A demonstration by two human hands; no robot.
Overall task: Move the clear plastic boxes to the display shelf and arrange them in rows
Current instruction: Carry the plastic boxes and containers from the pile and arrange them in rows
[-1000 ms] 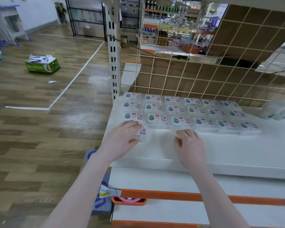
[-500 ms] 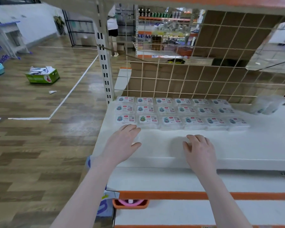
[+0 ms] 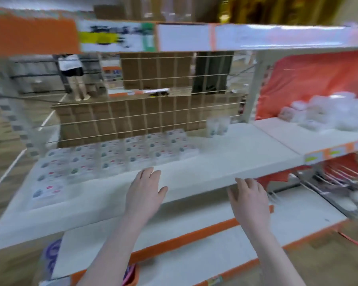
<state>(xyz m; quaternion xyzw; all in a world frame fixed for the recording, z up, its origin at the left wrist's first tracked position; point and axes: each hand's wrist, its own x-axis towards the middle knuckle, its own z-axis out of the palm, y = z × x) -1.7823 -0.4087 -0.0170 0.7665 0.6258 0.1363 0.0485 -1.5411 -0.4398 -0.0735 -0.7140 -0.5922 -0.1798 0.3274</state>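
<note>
Since the earlier frames the view has swung to the right and blurred, so the display shelf (image 3: 225, 162) now runs on a slant and a neighbouring shelf section (image 3: 310, 139) with an orange backing has come into sight. Both hands have drawn back from the rows. A second ago the left hand (image 3: 145, 193) lay flat on a box at the near left corner and the right hand (image 3: 249, 201) touched the front row. Now the left hand hovers over bare shelf near the front edge, its grip spread, fingers straight and thumb out, holding nothing. The right hand sits at or just past the front lip, fingers loosely extended and holding nothing.

The clear plastic boxes (image 3: 112, 159) lie in rows on the left half of the display shelf, against the wire grid back (image 3: 153, 112). They are flat, rectangular and transparent, each with a white label bearing small red and blue-green marks; blur hides finer detail. Two more clear boxes (image 3: 217, 125) stand apart near the back of the shelf, to the right of the rows. A loose heap of clear boxes (image 3: 335, 114) lies on the neighbouring section.

The display shelf is a smooth, matte white board. Orange strips edge the lower shelf (image 3: 194, 236) and the upper shelf (image 3: 256, 36). Brown corrugated cardboard (image 3: 132, 118) shows behind the thin pale wires.
</note>
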